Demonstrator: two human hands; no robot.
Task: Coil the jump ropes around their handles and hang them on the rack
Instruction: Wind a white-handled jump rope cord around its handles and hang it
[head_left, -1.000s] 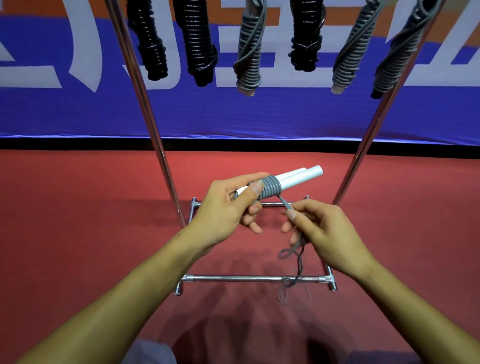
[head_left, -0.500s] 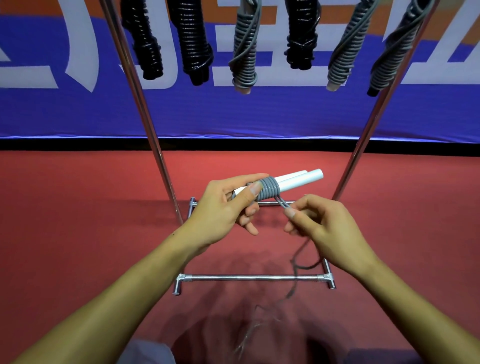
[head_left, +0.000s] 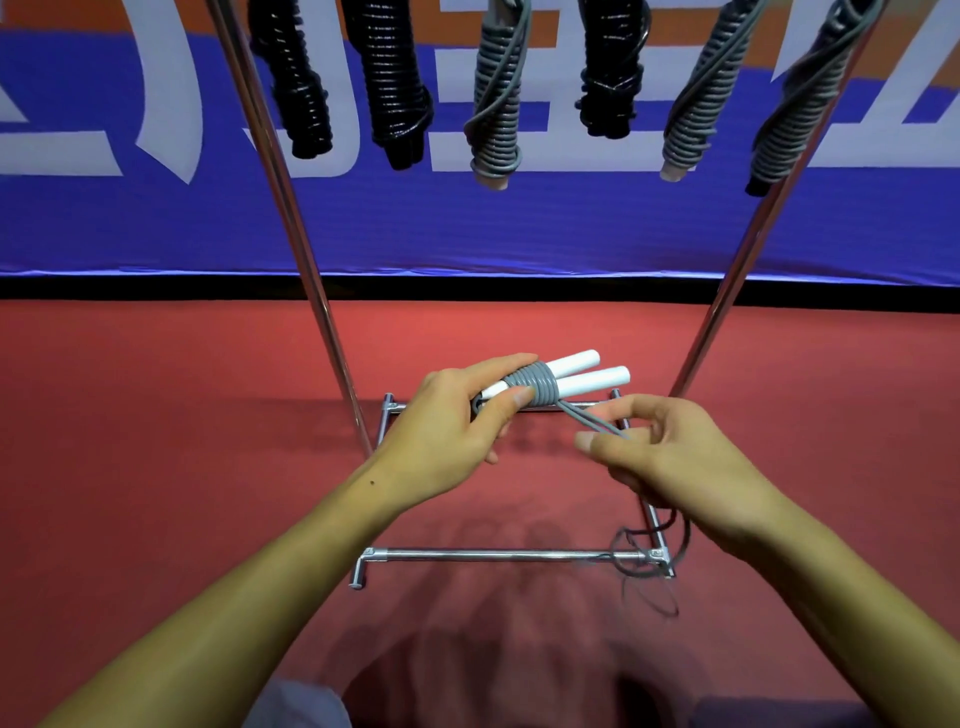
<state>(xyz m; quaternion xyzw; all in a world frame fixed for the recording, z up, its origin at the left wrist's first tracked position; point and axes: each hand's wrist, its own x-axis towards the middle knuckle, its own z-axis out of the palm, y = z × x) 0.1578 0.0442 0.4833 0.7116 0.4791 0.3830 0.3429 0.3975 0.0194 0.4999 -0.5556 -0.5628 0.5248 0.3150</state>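
**Grey rope half-wound on its white handles, below a rack of finished coils**

Head view: the rack (head_left: 311, 291) is the landmark, its two chrome uprights rising from a floor frame on the red floor (head_left: 156, 415). Between the uprights, just above the rear bar of the frame, the left hand (head_left: 447, 431) grips the pair of white handles (head_left: 587, 374) side by side, thumb pressed on the grey coil (head_left: 535, 389) already wrapped around them. The bare handle ends point towards the right upright. To the right of the coil, the right hand (head_left: 691, 457) pinches the doubled grey rope (head_left: 592, 423) between thumb and fingers, keeping it taut from the coil. The slack drops past the right front corner of the frame and lies looped on the floor there.

High on the rack hang six wound ropes (head_left: 496, 104), three black and three grey.

The rope looks light, limp and fairly smooth, so the turns will likely loosen without tension; the thumb on the coil seems the right anchor. The handles look stiff and are the sound place to hold. Most of the handles' length is unwrapped, so coiling appears far from done.
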